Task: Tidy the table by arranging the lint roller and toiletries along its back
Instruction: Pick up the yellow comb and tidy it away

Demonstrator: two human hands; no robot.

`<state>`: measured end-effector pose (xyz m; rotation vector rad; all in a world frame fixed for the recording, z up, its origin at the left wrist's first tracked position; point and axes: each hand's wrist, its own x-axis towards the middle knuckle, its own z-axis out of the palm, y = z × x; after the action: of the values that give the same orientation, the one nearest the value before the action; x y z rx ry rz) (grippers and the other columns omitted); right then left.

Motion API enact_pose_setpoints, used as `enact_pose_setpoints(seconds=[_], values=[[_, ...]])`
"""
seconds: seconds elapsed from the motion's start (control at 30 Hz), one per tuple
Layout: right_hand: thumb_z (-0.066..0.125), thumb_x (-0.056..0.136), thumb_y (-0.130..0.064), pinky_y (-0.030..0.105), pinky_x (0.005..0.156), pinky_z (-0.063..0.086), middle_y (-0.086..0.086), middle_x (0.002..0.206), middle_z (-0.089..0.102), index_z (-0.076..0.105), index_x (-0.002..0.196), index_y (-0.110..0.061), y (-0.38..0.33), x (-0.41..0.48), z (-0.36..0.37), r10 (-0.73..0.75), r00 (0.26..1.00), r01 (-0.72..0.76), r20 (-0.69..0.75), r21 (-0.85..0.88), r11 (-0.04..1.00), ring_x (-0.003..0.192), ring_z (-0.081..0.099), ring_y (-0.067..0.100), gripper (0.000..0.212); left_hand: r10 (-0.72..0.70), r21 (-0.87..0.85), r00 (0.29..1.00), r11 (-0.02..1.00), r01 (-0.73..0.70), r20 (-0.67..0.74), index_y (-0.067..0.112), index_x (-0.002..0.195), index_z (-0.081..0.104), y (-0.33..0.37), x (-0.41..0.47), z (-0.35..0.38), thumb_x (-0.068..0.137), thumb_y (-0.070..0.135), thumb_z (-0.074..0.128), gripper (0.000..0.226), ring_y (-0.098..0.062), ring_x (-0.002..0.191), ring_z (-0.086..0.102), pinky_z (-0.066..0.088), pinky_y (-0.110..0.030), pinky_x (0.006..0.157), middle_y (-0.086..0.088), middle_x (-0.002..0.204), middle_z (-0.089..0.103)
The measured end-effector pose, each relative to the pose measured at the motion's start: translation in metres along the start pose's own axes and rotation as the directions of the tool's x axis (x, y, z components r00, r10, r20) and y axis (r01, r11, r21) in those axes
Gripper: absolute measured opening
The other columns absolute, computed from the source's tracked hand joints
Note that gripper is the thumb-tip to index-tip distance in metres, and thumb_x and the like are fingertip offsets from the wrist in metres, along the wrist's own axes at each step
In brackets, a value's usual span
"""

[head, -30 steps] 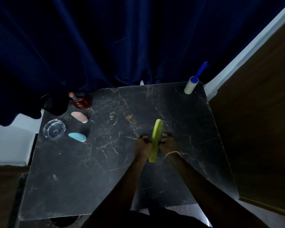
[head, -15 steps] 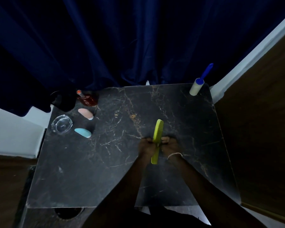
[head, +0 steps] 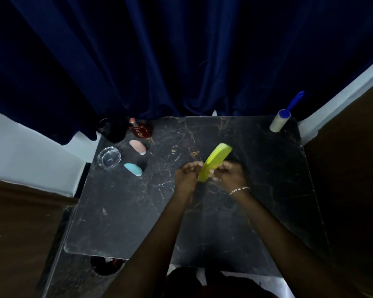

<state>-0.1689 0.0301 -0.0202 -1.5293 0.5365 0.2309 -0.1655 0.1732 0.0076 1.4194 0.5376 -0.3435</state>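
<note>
A yellow-green comb is held above the middle of the black marble table, blurred and tilted up to the right. My left hand grips its left side and my right hand grips its right side, a bracelet on that wrist. The lint roller, white with a blue handle, stands upright at the back right corner. At the back left are a dark red perfume bottle, a pink tube and a light blue tube.
A clear glass ashtray sits at the left edge beside the tubes. A dark blue curtain hangs right behind the table. A brown wall panel rises close on the right. A dark object lies at the back left corner.
Both hands have lifted the comb and swung its far end to the right; it now looks blurred and shorter. The camera has shifted, so the table sits further right in view.
</note>
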Motion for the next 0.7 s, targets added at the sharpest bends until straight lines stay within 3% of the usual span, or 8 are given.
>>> enact_pose_setpoints(seconds=[0.1, 0.2, 0.3, 0.37, 0.43, 0.5, 0.6, 0.7], values=[[0.066, 0.076, 0.021, 0.028, 0.079, 0.056, 0.011, 0.091, 0.072, 0.073, 0.091, 0.004, -0.014, 0.005, 0.013, -0.245, 0.969, 0.241, 0.008, -0.221, 0.945, 0.082, 0.068, 0.017, 0.024, -0.107, -0.137, 0.993, 0.984, 0.112, 0.042, 0.009, 0.098, 0.069, 0.019, 0.001, -0.015, 0.098, 0.024, 0.07, 0.015, -0.012, 0.07, 0.063, 0.055, -0.022, 0.06, -0.002, 0.078, 0.069], [0.065, 0.077, 0.017, 0.032, 0.087, 0.055, 0.007, 0.098, 0.065, 0.073, 0.088, 0.003, -0.018, 0.002, 0.028, -0.429, 0.901, 0.422, 0.068, -0.37, 0.827, 0.092, 0.07, 0.022, 0.02, -0.161, -0.093, 0.984, 0.981, 0.168, 0.081, -0.005, 0.125, 0.063, 0.028, 0.007, -0.028, 0.098, 0.01, 0.067, 0.031, -0.022, 0.086, 0.066, 0.057, -0.03, 0.073, -0.017, 0.105, 0.07], [0.067, 0.079, 0.001, 0.037, 0.083, 0.058, 0.012, 0.104, 0.065, 0.071, 0.087, 0.003, -0.018, 0.002, 0.044, -0.495, 0.86, 0.502, 0.127, -0.393, 0.771, 0.093, 0.069, 0.025, 0.009, -0.159, -0.031, 0.987, 0.987, 0.16, 0.036, -0.003, 0.117, 0.067, 0.029, 0.017, -0.044, 0.093, -0.003, 0.067, 0.024, -0.02, 0.076, 0.066, 0.056, -0.025, 0.062, -0.018, 0.098, 0.071], [0.066, 0.079, -0.018, 0.023, 0.082, 0.057, 0.006, 0.105, 0.065, 0.071, 0.09, 0.0, -0.019, 0.006, 0.055, -0.471, 0.872, 0.486, 0.134, -0.366, 0.794, 0.095, 0.069, 0.017, 0.021, -0.144, -0.007, 0.989, 0.989, 0.144, 0.015, 0.003, 0.102, 0.07, 0.03, 0.024, -0.052, 0.092, -0.007, 0.066, 0.014, -0.02, 0.073, 0.066, 0.055, -0.022, 0.057, -0.014, 0.089, 0.072], [0.062, 0.084, -0.006, 0.011, 0.083, 0.054, 0.001, 0.106, 0.066, 0.07, 0.1, -0.003, -0.017, 0.017, 0.068, -0.383, 0.916, 0.399, 0.117, -0.327, 0.856, 0.101, 0.072, 0.016, 0.018, -0.13, 0.009, 0.992, 0.991, 0.13, -0.008, 0.006, 0.091, 0.069, 0.03, 0.037, -0.059, 0.091, -0.011, 0.065, 0.017, -0.022, 0.074, 0.066, 0.057, -0.025, 0.061, -0.013, 0.086, 0.071], [0.055, 0.089, 0.008, 0.022, 0.087, 0.058, 0.003, 0.106, 0.07, 0.067, 0.114, -0.004, -0.014, 0.029, 0.078, -0.262, 0.963, 0.269, 0.06, -0.258, 0.928, 0.103, 0.072, 0.025, 0.031, -0.11, 0.033, 0.994, 0.993, 0.11, -0.019, 0.002, 0.092, 0.067, 0.032, 0.05, -0.065, 0.091, -0.015, 0.063, 0.018, -0.023, 0.074, 0.066, 0.058, -0.029, 0.064, -0.014, 0.087, 0.071], [0.057, 0.092, 0.008, 0.048, 0.087, 0.06, 0.012, 0.104, 0.07, 0.061, 0.125, 0.001, -0.011, 0.045, 0.095, -0.109, 0.994, 0.11, 0.017, -0.144, 0.983, 0.09, 0.069, 0.029, 0.034, -0.061, 0.093, 0.998, 0.994, 0.064, -0.029, 0.001, 0.092, 0.065, 0.032, 0.074, -0.073, 0.09, -0.02, 0.061, 0.021, -0.021, 0.073, 0.066, 0.059, -0.031, 0.067, -0.013, 0.087, 0.07], [0.061, 0.09, 0.01, 0.041, 0.078, 0.061, 0.023, 0.107, 0.07, 0.058, 0.128, 0.005, -0.006, 0.059, 0.111, -0.025, 0.999, 0.027, 0.025, -0.089, 0.996, 0.091, 0.067, 0.025, 0.039, 0.028, 0.206, 0.999, 0.978, -0.018, -0.043, 0.011, 0.086, 0.066, 0.027, 0.097, -0.085, 0.088, -0.019, 0.062, 0.03, -0.012, 0.072, 0.067, 0.058, -0.027, 0.071, -0.004, 0.083, 0.07]])
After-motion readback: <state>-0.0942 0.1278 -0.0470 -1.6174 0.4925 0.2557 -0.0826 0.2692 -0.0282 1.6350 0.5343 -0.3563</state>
